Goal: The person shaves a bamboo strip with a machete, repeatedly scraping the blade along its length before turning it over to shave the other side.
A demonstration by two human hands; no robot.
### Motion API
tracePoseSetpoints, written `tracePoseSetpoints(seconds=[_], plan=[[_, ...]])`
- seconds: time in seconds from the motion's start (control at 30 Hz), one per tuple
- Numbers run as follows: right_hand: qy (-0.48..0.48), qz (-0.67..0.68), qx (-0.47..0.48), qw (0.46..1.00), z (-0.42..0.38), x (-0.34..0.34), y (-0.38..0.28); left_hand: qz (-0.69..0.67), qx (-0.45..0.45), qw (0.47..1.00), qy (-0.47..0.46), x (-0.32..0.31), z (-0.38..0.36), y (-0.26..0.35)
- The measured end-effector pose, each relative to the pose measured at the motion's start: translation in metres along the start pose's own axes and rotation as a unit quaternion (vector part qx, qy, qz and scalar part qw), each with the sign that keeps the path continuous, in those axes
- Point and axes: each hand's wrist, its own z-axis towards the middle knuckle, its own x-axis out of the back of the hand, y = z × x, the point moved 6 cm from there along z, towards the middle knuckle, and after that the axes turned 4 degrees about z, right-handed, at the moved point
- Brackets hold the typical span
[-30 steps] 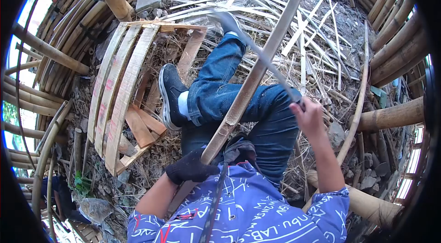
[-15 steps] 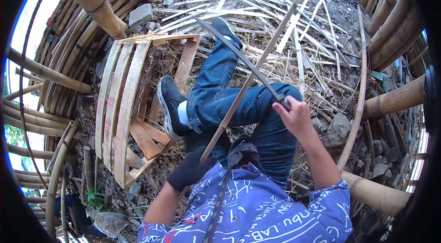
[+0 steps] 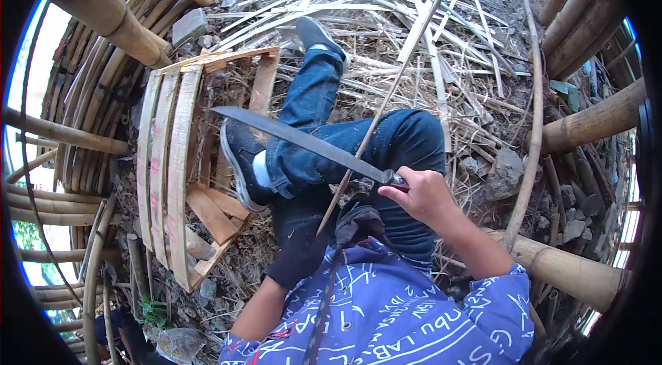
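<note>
My bare right hand (image 3: 422, 194) is wrapped round the dark handle of a long machete (image 3: 303, 141). The blade reaches to the left over my bent leg and crosses a thin bamboo strip (image 3: 379, 113). My left hand (image 3: 301, 251), in a dark glove, is closed at the lower end of that strip; the glove blends with the dark cloth, and its fingers are hard to make out. From there the strip slants up and right across my jeans (image 3: 358, 141).
On the left lies a wooden crate (image 3: 183, 134). Split strips (image 3: 434, 34) are scattered over the ground ahead. Bamboo poles (image 3: 586, 120) stand at both sides. A rock (image 3: 507, 175) sits right of my knee, and part of another person (image 3: 117, 330) shows at lower left.
The machete has swung lower and closer to my body, with its tip now further left. My left hand has shifted slightly right, and the strip's lower end has moved right with it.
</note>
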Motion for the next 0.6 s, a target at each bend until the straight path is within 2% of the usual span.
tracePoseSetpoints(seconds=[0.03, 0.1, 0.13, 0.2, 0.23, 0.3, 0.43, 0.5, 0.53, 0.6], plan=[[0.006, -0.020, -0.009, 1.000, -0.003, 0.009, 0.007, -0.007, -0.006, 1.000, -0.005, -0.003, 0.007, 0.008], [0.015, -0.049, -0.025, 0.998, -0.010, 0.027, 0.020, 0.072, -0.090, 0.993, -0.018, -0.010, 0.022, 0.032], [0.024, -0.065, -0.034, 0.997, -0.014, 0.038, 0.026, 0.066, -0.099, 0.993, -0.023, -0.011, 0.033, 0.041], [0.044, -0.096, -0.052, 0.993, -0.023, 0.057, 0.038, 0.002, -0.046, 0.993, -0.105, -0.020, 0.055, 0.054], [0.051, -0.108, -0.055, 0.991, -0.028, 0.064, 0.044, -0.002, -0.057, 0.992, -0.113, -0.024, 0.063, 0.064], [0.067, -0.116, -0.076, 0.988, -0.039, 0.071, 0.058, -0.111, 0.102, 0.972, -0.179, -0.040, 0.073, 0.060], [0.101, -0.126, -0.094, 0.982, -0.050, 0.074, 0.081, -0.087, 0.079, 0.976, -0.182, -0.057, 0.077, 0.056], [0.109, -0.135, -0.091, 0.981, -0.050, 0.070, 0.092, 0.015, -0.117, 0.986, -0.122, -0.057, 0.075, 0.054], [0.107, -0.133, -0.093, 0.981, -0.048, 0.069, 0.096, 0.014, -0.114, 0.986, -0.124, -0.059, 0.073, 0.048], [0.121, -0.135, -0.054, 0.982, -0.040, 0.070, 0.097, 0.069, -0.185, 0.971, -0.134, -0.062, 0.069, 0.048]])
